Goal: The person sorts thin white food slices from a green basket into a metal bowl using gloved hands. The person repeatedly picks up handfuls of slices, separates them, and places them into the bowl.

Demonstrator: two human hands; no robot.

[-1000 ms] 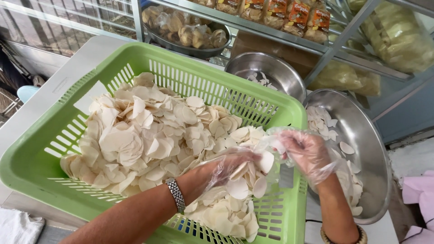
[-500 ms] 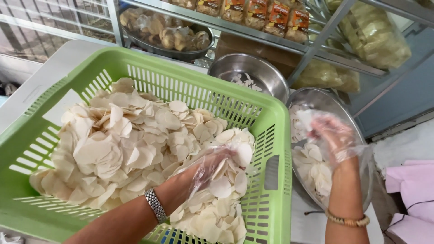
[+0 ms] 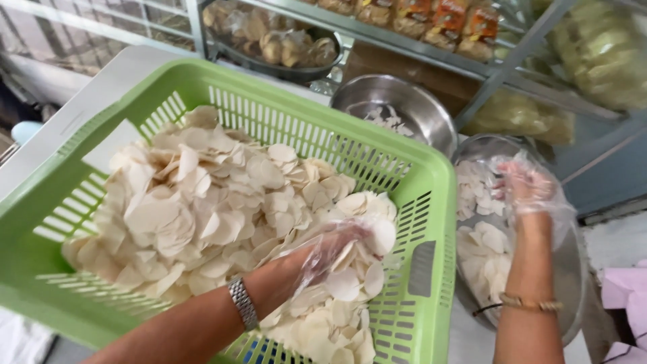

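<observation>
A green slotted basket (image 3: 431,202) held a heap of pale round chips (image 3: 202,202). The gloved left hand (image 3: 330,246) lay on the heap near the basket's right wall, fingers (image 3: 360,232) curled loosely around a few chips. Just right of the basket, the gloved right hand (image 3: 526,189) hovered over a steel bowl (image 3: 573,283) of chips, fingers spread.

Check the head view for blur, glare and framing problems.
Head view: soft, even light without hard shadows; right hand in its clear plastic glove looks smeared over the steel bowl, which shows mild glare; left hand and the white chips in the green basket are fairly sharp; frame tilted.
</observation>
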